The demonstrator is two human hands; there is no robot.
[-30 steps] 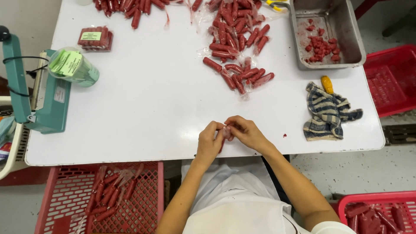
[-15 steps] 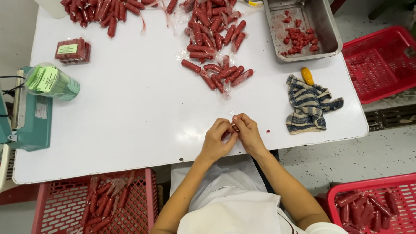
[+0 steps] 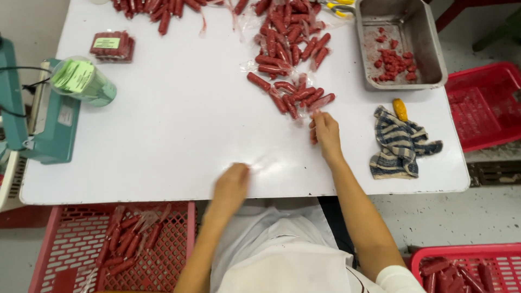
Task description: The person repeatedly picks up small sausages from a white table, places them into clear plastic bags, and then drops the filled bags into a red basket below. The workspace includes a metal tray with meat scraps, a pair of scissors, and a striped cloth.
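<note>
Red sausages (image 3: 293, 97) in clear wrappers lie heaped across the upper middle of the white table (image 3: 179, 135), seen from the head camera looking straight down; the right hand (image 3: 325, 135) reaches up to the lower edge of that heap, fingers held together and curled toward a sausage at its fingertips, though whether they already pinch it I cannot tell; the left hand (image 3: 230, 187) is blurred at the near edge of the table in the lower middle of the frame, fingers bent downward, and whether it grips anything I cannot tell; a faint clear film shows on the table just above it; a striped cloth (image 3: 399, 144) lies just right of the right hand, with a small yellow-orange object (image 3: 400, 109) at its upper edge; a metal tray (image 3: 429, 49) holding small red pieces sits in the upper right; a green-labelled roll (image 3: 81, 81) rests on a teal machine (image 3: 46, 127) at the left edge; a sealed pack of sausages (image 3: 111, 45) lies in the upper left; a red crate (image 3: 173, 239) with wrapped sausages stands below the table at lower left, another red crate (image 3: 483, 103) at the right edge, a third (image 3: 467, 268) at the lower right corner.
</note>
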